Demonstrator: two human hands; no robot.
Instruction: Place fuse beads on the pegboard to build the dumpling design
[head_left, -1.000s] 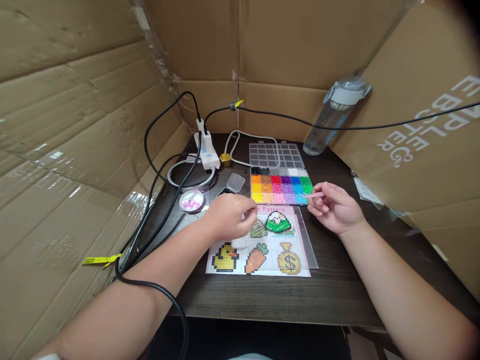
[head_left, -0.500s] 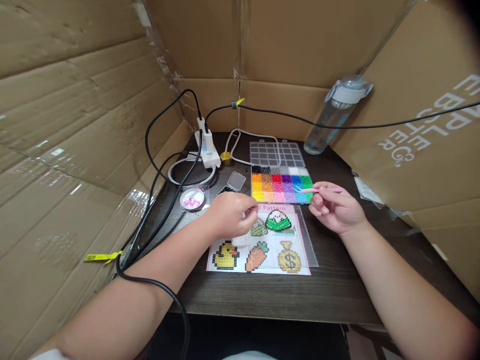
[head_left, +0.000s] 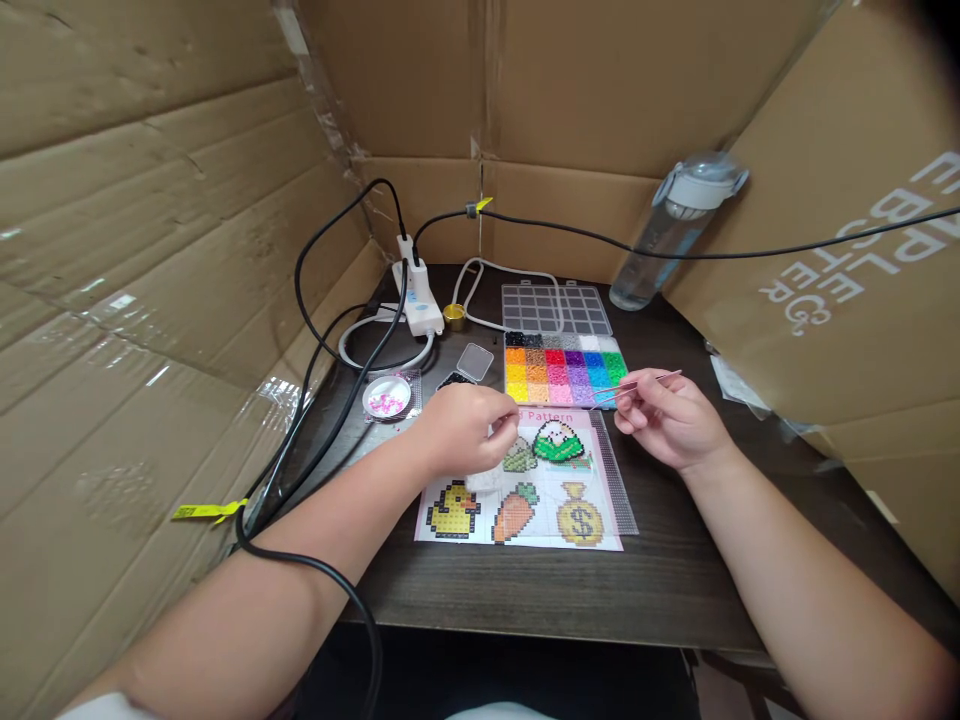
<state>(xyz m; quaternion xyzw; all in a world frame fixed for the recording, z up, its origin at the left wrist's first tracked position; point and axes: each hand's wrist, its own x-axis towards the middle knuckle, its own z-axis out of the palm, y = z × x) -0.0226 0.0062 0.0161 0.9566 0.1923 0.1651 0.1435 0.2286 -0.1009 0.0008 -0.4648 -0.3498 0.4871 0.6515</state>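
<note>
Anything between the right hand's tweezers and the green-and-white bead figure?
Nothing visible: the tweezers in the right hand have an open gap to the bead figure. The left hand is outside that path.

My tweezers [head_left: 670, 376] look smooth w/ slight sheen; I can't tell metal vs plastic. Beads [head_left: 555, 374]: plastic-looking. Case lid [head_left: 530, 312]: clear plastic. Pegboard [head_left: 617, 490]: clear plastic, grid-textured. Pattern sheet [head_left: 541, 537]: paper. Table [head_left: 555, 592]: dk wood-grain, low gloss. Walls [head_left: 585, 90]: matt brn cardboard. Pwr strip [head_left: 424, 310]: smooth wht plastic.
</note>
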